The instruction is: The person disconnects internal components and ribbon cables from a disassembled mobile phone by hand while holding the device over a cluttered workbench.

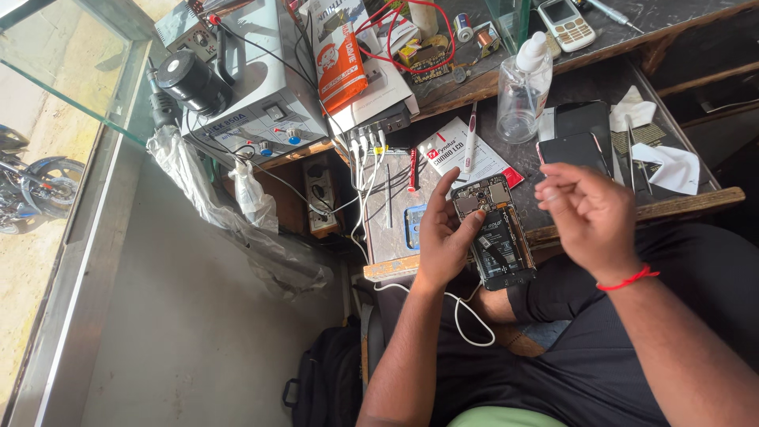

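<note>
Left hand (441, 241) grips the opened phone (494, 229) off the bench's (395, 237) near edge, exposing its insides; right hand (589, 217) hovers, fingers curled, apparently empty

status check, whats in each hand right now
Left hand grips opened phone, back cover off, board and battery showing. Right hand beside it, fingertips pinched; contents too small to tell. Spray bottle behind, apart.

This is a small phone repair stall. The cluttered surface (443, 170) carries an opened phone (496, 233) with its circuit board bare, other handsets (583, 130), a keypad phone (566, 24), a grey power supply unit (253, 79) with knobs and leads, red wires (395, 32), a clear spray bottle (523, 91) and spare-part packets (458, 150). A glass pane (63, 63) at the side looks onto a street with a parked motorcycle (28, 186).
</note>
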